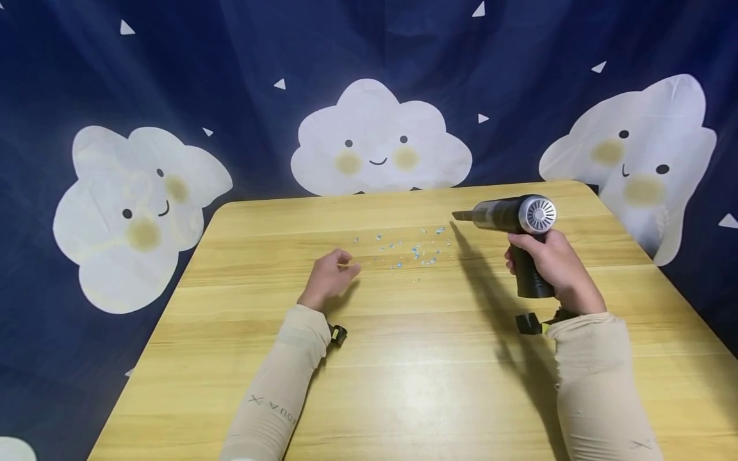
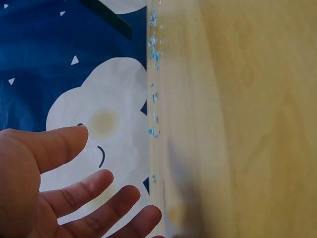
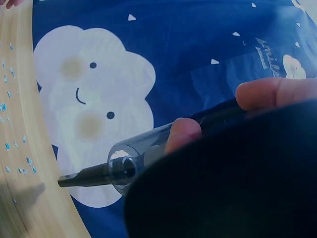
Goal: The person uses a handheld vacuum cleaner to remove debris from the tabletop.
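Observation:
My right hand (image 1: 558,264) grips the black handle of a handheld vacuum cleaner (image 1: 500,214), held above the table's right side. Its narrow flat nozzle (image 3: 86,177) points left, out of a clear front cup (image 3: 148,144). Small blue and white scraps (image 1: 416,252) lie scattered on the tabletop, left of the nozzle tip. Beside the scraps on their left is my left hand (image 1: 332,276), holding nothing. The left wrist view shows that hand's fingers (image 2: 101,218) loosely spread and the thumb apart from them. In the right wrist view the vacuum's dark body hides most of the right hand.
The wooden table (image 1: 403,384) has rounded far corners. Behind it hangs a dark blue curtain (image 1: 254,38) printed with smiling clouds and small white triangles. Dark camera mounts sit on both wrists, the right mount (image 1: 528,324) close below the vacuum's handle.

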`<action>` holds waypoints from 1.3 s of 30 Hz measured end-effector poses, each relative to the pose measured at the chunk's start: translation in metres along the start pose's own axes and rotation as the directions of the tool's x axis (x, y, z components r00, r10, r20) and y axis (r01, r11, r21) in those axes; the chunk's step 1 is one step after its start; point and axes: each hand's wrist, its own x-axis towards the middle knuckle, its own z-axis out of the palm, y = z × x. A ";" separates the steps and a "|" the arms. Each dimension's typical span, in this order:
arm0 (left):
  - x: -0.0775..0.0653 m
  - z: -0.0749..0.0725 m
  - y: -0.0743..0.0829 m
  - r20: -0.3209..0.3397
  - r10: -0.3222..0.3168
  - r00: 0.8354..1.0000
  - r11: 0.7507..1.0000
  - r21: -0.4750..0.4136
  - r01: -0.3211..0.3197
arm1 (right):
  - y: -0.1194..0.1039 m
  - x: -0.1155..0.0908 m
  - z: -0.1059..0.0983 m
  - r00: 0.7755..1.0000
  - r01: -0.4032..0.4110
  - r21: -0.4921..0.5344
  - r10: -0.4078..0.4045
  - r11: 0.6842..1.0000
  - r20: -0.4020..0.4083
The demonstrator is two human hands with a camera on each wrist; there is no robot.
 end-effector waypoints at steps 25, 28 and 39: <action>-0.009 0.013 0.017 0.036 0.153 0.988 0.972 0.177 -0.157 | 0.000 0.001 0.006 0.999 -0.006 -0.122 0.011 0.993 0.038; -0.009 0.012 0.017 0.044 0.161 0.986 0.969 0.184 -0.166 | 0.000 0.000 0.006 0.999 -0.007 -0.137 0.014 0.990 0.044; -0.010 0.012 0.020 0.074 0.138 0.988 0.969 0.195 -0.150 | 0.002 0.003 0.008 0.998 -0.012 -0.152 0.021 0.988 0.056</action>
